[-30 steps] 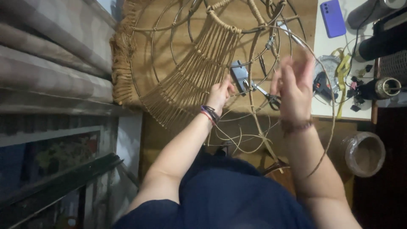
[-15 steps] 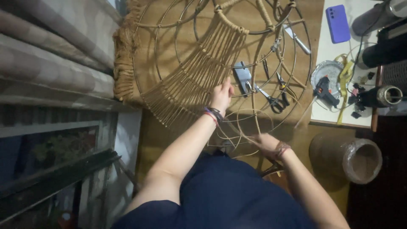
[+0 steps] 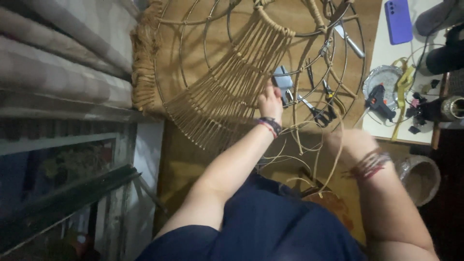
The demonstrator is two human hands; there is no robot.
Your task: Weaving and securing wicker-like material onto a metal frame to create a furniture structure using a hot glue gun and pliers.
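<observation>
Wooden boards (image 3: 203,159) make up the work surface, with a pale tabletop (image 3: 386,130) beside it on the right and grey striped fabric (image 3: 58,63) along the left edge.

On the wood lies a round wire frame (image 3: 355,63), its rings and spokes partly woven with tan cane strands (image 3: 227,96) that fan out from the upper middle toward the lower left; a thicker bundle of the same weave (image 3: 142,67) wraps the frame's left rim. The left hand (image 3: 269,100) rests at the right edge of that woven fan, fingers curled together and pressed onto the strands near a frame wire; whether they pinch a single strand cannot be told. A dark bead bracelet (image 3: 269,125) circles that wrist.

The right hand (image 3: 349,144) is lower and nearer the body, blurred, closed loosely on a loose cane strand (image 3: 338,140) that runs up from it and loops down toward the lap; the exact finger position cannot be told. Red thread bands (image 3: 369,164) sit on that wrist. More loose strands (image 3: 290,159) curl between the two forearms.

Just beyond the left hand, inside the frame, lie a small grey box (image 3: 282,79), scissors (image 3: 316,111) and pliers (image 3: 330,99). On the pale tabletop sit a black glue gun (image 3: 378,101) on a foil dish (image 3: 386,77), a purple phone (image 3: 398,21) and a yellow-green ribbon (image 3: 403,92). A clear round container (image 3: 421,179) stands below the tabletop, by the right forearm.
</observation>
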